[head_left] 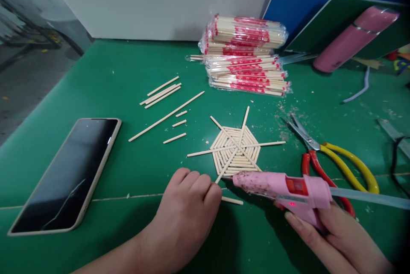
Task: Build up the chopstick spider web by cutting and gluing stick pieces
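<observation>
A web-shaped hexagon of wooden sticks [236,166] lies on the green table, with longer sticks crossing at its middle and reaching past its edge. My left hand [190,212] is closed at its lower-left side. A short wooden stick [233,201] pokes out from under those fingers; its other end is hidden. The lower spoke of the web also meets my knuckles. In my right hand [329,231] is a pink glue gun [282,188], gripped by the handle, with a red light lit. Its nozzle tip is at the lower edge of the web, and a clear glue stick [368,196] runs out behind it.
Scissors [315,145] with red and yellow handles lie behind the glue gun. Several loose sticks [166,116] lie left of the web. Wrapped stick bundles [246,60] are at the back, a pink bottle [355,41] leans right, and a phone [65,175] rests left.
</observation>
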Available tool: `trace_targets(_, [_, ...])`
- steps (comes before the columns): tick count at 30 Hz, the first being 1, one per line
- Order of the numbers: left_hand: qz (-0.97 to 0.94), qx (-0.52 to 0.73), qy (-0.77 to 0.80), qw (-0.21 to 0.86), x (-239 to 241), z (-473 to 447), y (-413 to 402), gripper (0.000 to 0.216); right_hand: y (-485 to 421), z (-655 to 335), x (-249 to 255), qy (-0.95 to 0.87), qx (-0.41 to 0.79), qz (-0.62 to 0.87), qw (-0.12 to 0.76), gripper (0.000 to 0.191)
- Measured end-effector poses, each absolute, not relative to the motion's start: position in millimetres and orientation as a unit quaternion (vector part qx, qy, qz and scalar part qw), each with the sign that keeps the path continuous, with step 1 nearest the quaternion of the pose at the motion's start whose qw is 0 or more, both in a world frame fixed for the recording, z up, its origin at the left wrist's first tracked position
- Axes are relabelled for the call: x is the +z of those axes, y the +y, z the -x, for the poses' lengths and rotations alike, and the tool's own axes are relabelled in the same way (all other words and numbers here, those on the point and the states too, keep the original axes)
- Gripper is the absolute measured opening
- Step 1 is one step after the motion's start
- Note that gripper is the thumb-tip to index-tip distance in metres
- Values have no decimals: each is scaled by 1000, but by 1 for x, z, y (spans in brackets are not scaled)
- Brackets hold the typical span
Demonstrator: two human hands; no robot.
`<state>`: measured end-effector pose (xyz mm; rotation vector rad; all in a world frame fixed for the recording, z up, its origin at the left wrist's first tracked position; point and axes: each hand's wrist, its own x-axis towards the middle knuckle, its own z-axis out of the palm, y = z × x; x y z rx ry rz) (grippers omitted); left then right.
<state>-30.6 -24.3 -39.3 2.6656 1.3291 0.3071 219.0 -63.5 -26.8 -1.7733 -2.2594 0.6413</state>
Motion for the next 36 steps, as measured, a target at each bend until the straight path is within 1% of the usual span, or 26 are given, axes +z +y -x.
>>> trace_targets(9, [-882,135,445,78,-41,30,-24,20,-61,-216,-26,-763,227,601,67,30])
trace_targets(15, [-881,138,446,76,-42,30,-25,20,-67,-220,-30,-749,236,614,81,25])
trace_targets(20, [-881,140,446,73,-43,31,-25,20,-62,-216,-26,-749,247,612,66,28])
trace_targets(28, [-880,142,447,72,-42,30,-25,20,-60,-231,-37,-798,195,567,67,32])
trace_targets(36, [-878,148,451,64,-44,30,-25,20,-61,-230,-40,-808,160,562,74,32])
